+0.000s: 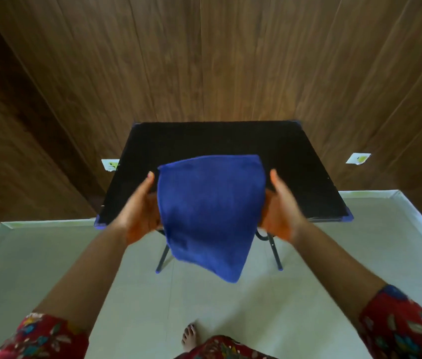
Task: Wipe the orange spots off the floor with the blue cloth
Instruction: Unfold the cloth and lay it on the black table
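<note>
Both your arms are out front, holding the blue cloth (209, 216) up in the air over the near edge of the black table (295, 164), its lower corner dangling above the pale floor (49, 255). Your left grip (139, 211) and right grip (281, 208) flank it, thumbs up beside its edges. The fingers are hidden behind the fabric, so can't tell if they're curled or flat.
</note>
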`<state>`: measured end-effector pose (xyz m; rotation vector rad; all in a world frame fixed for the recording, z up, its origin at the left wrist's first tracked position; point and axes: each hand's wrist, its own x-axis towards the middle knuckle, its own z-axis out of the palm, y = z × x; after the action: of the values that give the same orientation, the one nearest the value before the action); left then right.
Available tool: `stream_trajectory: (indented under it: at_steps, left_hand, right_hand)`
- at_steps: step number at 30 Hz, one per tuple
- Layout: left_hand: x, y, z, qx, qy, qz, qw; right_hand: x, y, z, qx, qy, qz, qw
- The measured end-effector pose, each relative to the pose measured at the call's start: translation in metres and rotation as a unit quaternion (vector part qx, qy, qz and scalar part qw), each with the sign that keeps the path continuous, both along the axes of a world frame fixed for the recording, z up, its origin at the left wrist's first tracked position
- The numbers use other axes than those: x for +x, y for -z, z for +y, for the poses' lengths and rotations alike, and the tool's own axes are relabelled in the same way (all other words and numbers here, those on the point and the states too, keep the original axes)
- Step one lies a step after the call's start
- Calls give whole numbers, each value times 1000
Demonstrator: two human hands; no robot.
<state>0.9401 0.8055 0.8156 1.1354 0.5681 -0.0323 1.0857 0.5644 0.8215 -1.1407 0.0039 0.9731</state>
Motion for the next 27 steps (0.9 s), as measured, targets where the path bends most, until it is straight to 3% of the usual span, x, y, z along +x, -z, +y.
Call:
stream_trajectory:
  at_steps: [2, 4, 11, 15, 19, 24, 27]
  left_hand:
    - [1, 23, 2, 5, 63, 95, 993]
    - [2, 40, 10, 82, 84, 144, 983]
    - [42, 52, 47, 227, -54, 116, 965]
    - [58, 45, 59, 231, -65, 3, 971]
    - [79, 42, 71, 401, -48, -8, 915]
    - [104, 37, 82, 409, -84, -8, 908]
    - [117, 33, 87, 504, -102, -40, 857]
  right_hand:
    - [-8, 43, 15, -14, -31, 54, 998]
    - [-12, 66, 23, -58, -43, 34, 997]
    - [12, 63, 55, -190, 35, -160, 968]
    - [26, 60, 69, -140, 85, -259, 952]
    - [48, 50, 83, -255, 70, -451, 852]
    - [70, 39, 99, -265, 130, -545, 785]
    - [86, 36, 106, -307, 119, -571, 752]
